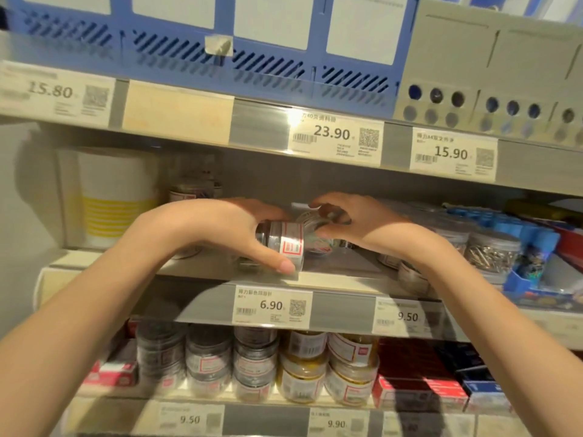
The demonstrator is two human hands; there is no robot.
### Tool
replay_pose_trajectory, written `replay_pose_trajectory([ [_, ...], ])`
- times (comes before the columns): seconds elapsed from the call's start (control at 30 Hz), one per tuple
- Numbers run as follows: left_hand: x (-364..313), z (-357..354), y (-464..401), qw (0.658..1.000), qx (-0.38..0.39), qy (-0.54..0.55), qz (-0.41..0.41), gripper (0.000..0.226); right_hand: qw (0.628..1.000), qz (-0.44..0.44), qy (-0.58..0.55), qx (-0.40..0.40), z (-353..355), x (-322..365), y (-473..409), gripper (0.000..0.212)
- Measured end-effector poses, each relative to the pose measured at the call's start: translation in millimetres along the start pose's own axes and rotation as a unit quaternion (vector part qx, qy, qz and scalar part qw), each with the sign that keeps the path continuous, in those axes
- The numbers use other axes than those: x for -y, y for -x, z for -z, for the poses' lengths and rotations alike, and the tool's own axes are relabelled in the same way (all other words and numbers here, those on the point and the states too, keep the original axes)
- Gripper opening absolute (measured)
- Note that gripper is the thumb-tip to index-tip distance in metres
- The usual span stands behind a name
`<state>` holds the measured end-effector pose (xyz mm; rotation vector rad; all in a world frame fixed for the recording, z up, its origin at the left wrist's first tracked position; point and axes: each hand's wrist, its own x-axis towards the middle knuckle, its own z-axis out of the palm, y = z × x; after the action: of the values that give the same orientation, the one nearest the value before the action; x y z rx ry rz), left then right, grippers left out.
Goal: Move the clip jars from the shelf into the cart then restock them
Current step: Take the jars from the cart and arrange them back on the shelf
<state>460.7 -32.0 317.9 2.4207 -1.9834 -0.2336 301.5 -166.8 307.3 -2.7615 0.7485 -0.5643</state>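
Observation:
Both my hands reach into the middle shelf (331,283). My left hand (227,228) grips a clear clip jar (284,241) with a white and red label, tipped on its side above the shelf's front edge. My right hand (356,225) curls its fingers round a second clear jar (315,228) just behind and to the right of the first. Another jar (189,192) stands further back on the left, partly hidden by my left forearm. More jars of metal clips (492,250) stand to the right on the same shelf.
A white box with yellow stripes (110,197) stands at the shelf's left end. Blue packs (523,234) fill the right end. Above are blue file racks (220,52) and grey holders (492,74). The lower shelf holds stacked jars (255,364) and red boxes (419,389). No cart is in view.

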Motion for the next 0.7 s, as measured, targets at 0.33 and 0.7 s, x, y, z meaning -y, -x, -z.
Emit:
replay_pose_trajectory([
  [0.33,14,3,-8,0.995,0.010,0.064,-0.078,0.092,0.999,0.022,-0.027,0.011,6,2,7,0.043],
  [0.7,9,12,-28,0.986,-0.030,0.099,-0.130,0.067,0.993,0.042,-0.105,0.025,-3,3,5,0.056],
])
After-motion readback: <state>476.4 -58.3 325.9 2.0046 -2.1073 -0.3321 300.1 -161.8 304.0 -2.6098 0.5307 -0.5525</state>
